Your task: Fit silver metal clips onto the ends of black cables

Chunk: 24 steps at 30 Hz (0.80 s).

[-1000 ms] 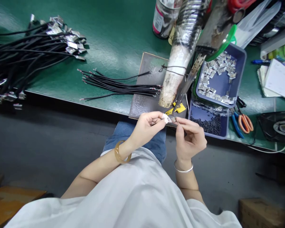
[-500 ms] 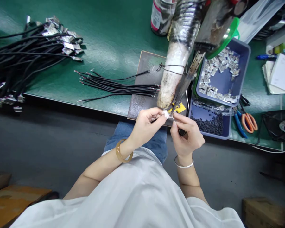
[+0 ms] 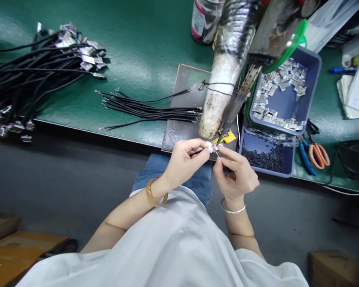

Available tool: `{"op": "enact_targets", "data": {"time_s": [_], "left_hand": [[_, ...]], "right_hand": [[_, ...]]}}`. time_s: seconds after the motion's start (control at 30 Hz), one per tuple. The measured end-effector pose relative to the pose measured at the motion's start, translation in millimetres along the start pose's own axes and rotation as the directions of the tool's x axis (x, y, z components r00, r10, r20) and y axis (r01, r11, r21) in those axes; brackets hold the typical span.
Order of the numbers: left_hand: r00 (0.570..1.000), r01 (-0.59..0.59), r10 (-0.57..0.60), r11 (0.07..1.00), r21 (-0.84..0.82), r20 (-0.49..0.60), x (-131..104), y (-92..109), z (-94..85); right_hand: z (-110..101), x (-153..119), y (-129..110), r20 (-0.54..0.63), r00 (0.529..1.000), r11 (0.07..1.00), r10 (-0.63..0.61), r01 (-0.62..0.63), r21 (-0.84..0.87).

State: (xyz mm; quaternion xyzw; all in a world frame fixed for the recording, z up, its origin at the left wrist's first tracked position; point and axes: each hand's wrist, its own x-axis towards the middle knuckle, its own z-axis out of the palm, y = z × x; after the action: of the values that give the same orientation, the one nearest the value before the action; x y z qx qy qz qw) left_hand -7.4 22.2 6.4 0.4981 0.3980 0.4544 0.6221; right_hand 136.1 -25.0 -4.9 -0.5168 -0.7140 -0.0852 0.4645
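My left hand (image 3: 187, 159) pinches a black cable (image 3: 196, 152) close to its end, with something white at the fingertips. Facing it, my right hand (image 3: 237, 173) is closed on a thin wire whose far end is hard to make out. A small silvery connector (image 3: 215, 147) lies between the fingertips of both hands, under the dark metal tip of a tool (image 3: 225, 125). Beside that tip is a yellow piece (image 3: 229, 137). Left of the white-wrapped tube (image 3: 215, 97), a row of black cables (image 3: 149, 109) reaches onto the dark board (image 3: 175, 133).
A bundle of cables with metal plugs (image 3: 44, 67) covers the bench's left. Right of the tube stand a bin of metal parts (image 3: 312, 85) and a lower bin of black pieces (image 3: 265, 157). Orange-handled pliers (image 3: 318, 156) lie beyond. A jar (image 3: 199, 24) stands behind.
The view has shifted slightly. Between my fingertips the silvery connector shows more plainly, and the black cable in my left hand is now visible. Both hands stay close together.
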Motion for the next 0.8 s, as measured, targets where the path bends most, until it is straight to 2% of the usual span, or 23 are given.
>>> {"op": "enact_targets", "data": {"time_s": [0.27, 0.37, 0.43, 0.5, 0.63, 0.8], "left_hand": [[1.0, 0.007, -0.007, 0.999, 0.054, 0.003, -5, 3, -0.7], [1.0, -0.01, 0.01, 0.999, 0.042, 0.015, -8, 3, 0.6], [1.0, -0.026, 0.026, 0.999, 0.045, -0.003, -8, 2, 1.2], [0.998, -0.04, 0.044, 0.996, 0.081, -0.039, -7, 1, 1.2], [0.993, -0.065, 0.08, 0.984, 0.167, -0.086, -3, -2, 0.0], [0.989, -0.105, 0.124, 0.974, 0.203, -0.082, -1, -1, -0.6]], "right_hand": [[-3, 3, -5, -0.033, 0.999, 1.0, 0.021, -0.02, 0.01], [-3, 6, -6, -0.022, 0.988, 0.984, 0.152, -0.149, 0.097], [-3, 8, -7, 0.047, 0.961, 0.943, 0.272, -0.276, 0.188], [-4, 9, -7, 0.104, 0.937, 0.905, 0.334, -0.35, 0.242], [-3, 11, -5, 0.112, 0.945, 0.909, 0.306, -0.325, 0.259], [-1, 14, -3, 0.088, 0.954, 0.919, 0.288, -0.301, 0.256]]}}
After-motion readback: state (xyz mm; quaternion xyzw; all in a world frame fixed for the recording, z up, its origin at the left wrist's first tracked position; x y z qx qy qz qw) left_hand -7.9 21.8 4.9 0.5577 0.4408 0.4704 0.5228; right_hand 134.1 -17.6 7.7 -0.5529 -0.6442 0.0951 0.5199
